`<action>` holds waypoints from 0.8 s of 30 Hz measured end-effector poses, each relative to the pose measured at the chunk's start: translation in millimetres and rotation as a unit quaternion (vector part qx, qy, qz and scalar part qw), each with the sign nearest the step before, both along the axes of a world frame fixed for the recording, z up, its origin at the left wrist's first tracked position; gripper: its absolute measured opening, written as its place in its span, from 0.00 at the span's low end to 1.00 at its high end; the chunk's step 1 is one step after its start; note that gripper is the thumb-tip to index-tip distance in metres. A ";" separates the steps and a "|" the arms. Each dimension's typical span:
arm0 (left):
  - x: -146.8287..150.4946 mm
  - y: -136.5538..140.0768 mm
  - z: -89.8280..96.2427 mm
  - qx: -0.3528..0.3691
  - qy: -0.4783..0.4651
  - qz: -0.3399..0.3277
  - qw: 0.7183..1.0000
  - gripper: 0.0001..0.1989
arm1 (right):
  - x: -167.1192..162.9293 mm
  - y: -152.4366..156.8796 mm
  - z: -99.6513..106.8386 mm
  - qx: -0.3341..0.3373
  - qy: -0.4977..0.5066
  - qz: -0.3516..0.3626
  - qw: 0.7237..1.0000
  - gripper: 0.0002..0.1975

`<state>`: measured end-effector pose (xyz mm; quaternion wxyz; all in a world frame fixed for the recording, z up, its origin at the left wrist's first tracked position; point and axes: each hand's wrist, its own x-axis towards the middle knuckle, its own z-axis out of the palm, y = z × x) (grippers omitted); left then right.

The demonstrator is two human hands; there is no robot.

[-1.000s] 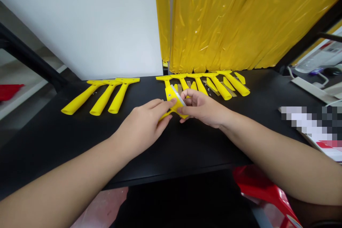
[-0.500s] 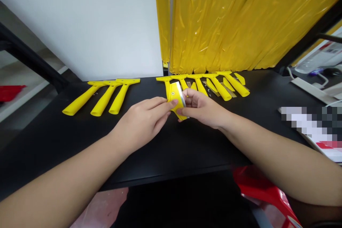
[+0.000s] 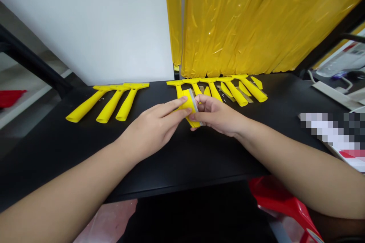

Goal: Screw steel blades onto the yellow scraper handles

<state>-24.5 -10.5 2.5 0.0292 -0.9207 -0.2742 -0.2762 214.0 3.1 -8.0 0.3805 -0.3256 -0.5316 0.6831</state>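
A yellow scraper (image 3: pixel 195 117) with a metal blade strip along its right edge is held between both hands above the black tabletop. My left hand (image 3: pixel 159 123) is closed on its left side, with thumb and fingers pressed against the yellow face. From the right, my right hand (image 3: pixel 218 115) pinches the blade side, its fingers curled behind. The scraper's far side and lower part are hidden by my hands. Just beyond lie several yellow T-shaped scraper handles (image 3: pixel 237 93), with loose yellow plates (image 3: pixel 226 89) and metal blades (image 3: pixel 244 94) among them.
Three more yellow handles (image 3: pixel 125 104) lie at the left of the black table (image 3: pixel 182 163). Tiny screws are scattered near the right group. Behind stand a white panel (image 3: pixel 114 26) and yellow plastic wrapping (image 3: pixel 242 19). A red bag (image 3: pixel 281 201) sits below the front edge.
My left index finger has moved up across the scraper's face and now covers the screw spot. The scraper has tilted slightly, so its blade edge looks duller. My right hand keeps its hold.
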 end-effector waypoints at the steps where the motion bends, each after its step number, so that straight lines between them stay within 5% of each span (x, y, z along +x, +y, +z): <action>1: -0.5 0.6 -0.6 0.000 0.003 0.001 1.000 0.18 | 0.2 0.1 0.4 -0.009 0.005 0.003 1.000 0.23; 14: -1.3 2.3 -0.1 -0.040 -0.009 -0.027 0.999 0.17 | 10.3 6.0 5.3 -0.114 0.052 0.101 0.987 0.24; 20: -3.3 4.1 1.2 -0.116 -0.067 -0.022 0.991 0.14 | 14.5 7.6 7.6 -0.105 0.067 0.072 0.990 0.19; 22: -4.0 8.0 2.7 -0.197 -0.164 -0.008 0.967 0.10 | 15.9 8.9 6.7 -0.060 0.045 0.030 0.997 0.18; 24: -5.2 14.4 6.0 -0.300 -0.309 0.005 0.902 0.06 | 17.1 10.7 4.3 0.061 -0.025 -0.036 0.997 0.16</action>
